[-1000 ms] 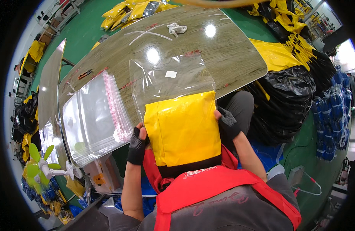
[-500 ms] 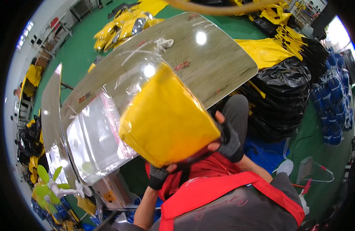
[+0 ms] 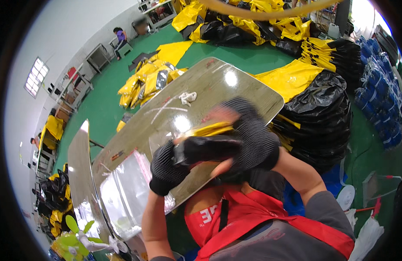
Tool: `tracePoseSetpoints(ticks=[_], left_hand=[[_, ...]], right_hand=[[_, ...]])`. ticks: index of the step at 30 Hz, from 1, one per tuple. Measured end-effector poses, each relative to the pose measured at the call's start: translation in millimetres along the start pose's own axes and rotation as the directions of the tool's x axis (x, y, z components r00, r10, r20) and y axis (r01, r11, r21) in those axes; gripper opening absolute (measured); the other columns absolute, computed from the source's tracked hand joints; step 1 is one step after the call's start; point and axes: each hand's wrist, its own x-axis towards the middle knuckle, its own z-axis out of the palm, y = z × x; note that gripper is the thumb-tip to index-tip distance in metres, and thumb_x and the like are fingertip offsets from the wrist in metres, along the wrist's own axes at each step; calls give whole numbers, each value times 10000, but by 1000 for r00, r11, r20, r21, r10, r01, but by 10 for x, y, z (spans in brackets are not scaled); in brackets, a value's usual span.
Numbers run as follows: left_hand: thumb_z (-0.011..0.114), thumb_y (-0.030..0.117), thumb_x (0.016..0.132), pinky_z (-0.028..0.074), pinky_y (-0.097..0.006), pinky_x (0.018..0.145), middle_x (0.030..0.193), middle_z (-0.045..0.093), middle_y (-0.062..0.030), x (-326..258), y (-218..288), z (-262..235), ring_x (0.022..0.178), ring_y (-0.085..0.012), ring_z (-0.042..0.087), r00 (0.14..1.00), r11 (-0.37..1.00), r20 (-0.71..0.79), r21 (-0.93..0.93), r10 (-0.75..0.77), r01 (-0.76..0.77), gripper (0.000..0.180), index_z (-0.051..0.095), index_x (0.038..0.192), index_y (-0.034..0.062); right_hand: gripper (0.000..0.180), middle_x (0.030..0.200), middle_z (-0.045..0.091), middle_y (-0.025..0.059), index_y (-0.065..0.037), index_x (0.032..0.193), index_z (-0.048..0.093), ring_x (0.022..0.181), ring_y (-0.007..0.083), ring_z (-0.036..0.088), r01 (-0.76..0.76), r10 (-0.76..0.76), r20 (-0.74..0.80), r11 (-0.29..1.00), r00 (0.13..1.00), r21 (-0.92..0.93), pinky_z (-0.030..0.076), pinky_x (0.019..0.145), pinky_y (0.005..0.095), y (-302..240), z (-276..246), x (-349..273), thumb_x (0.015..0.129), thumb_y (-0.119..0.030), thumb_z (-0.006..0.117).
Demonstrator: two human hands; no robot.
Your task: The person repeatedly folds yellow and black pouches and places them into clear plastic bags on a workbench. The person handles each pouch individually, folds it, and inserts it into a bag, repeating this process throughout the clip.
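Observation:
A folded yellow-and-black sheet package [image 3: 212, 148] is held above the near edge of the table, tipped so its black side and a strip of yellow show. My left hand [image 3: 168, 169], in a dark ribbed fingerless glove, is closed around its left end. At the other end my right hand [image 3: 255, 137], gloved alike, wraps over it with the thumb underneath; its fingers are smeared by motion. Clear plastic film [image 3: 161, 141] shows just behind the package. On the table left of my left hand lies a stack of clear plastic bags [image 3: 124, 195] with a pink edge.
A crumpled white scrap [image 3: 188, 98] lies on the wood-patterned table [image 3: 227, 93]. Right of it is a large yellow-and-black sheet pile [image 3: 318, 117], with blue bundles [image 3: 381, 95] beyond. Wrapped yellow packages [image 3: 146, 85] lie on the green floor. A small green fan [image 3: 81, 237] stands lower left.
The package has turned from its broad yellow face to a narrow, mostly black side. Both hands have risen, the right one over its far end. The view has tilted up, showing more room.

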Motion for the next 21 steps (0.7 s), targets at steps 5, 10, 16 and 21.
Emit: tracePoseSetpoints(ticks=[5, 10, 16, 21], left_hand=[[754, 347, 741, 440, -410, 915, 1032, 645, -104, -182, -421, 313, 1005, -299, 593, 983, 911, -127, -406, -136, 74, 420, 643, 1048, 83], [537, 542, 874, 464, -305, 867, 1071, 617, -41, -161, -247, 532, 964, -175, 593, 808, 432, -310, -898, -500, -77, 678, 474, 1329, 43], [501, 334, 885, 444, -283, 849, 1014, 626, -92, -125, 27, 309, 916, -175, 586, 728, 345, -159, -932, -667, 113, 478, 581, 1177, -37], [602, 209, 832, 468, -318, 868, 941, 650, -68, -182, -45, 176, 897, -191, 614, 843, 789, -316, -585, -436, 188, 309, 631, 1058, -1]], right_hand=[[527, 1279, 554, 122, 21, 1353, 450, 1108, 176, 544, -490, 742, 260, 104, 618, 866, 439, 953, 311, 765, 163, -971, 899, -159, 646], [438, 1171, 611, 73, 4, 1303, 522, 984, 127, 568, -492, 779, 217, 132, 588, 860, 448, 889, 249, 860, 462, -819, 939, -227, 599], [267, 864, 688, 30, 7, 1052, 695, 791, 68, 573, -695, 767, 228, 360, 600, 622, 472, 732, 222, 406, 375, -312, 920, -213, 623], [223, 884, 707, 66, 14, 1022, 693, 824, 98, 619, -567, 676, 34, 588, 736, 578, 498, 747, 260, 489, 320, -455, 920, -160, 599]])
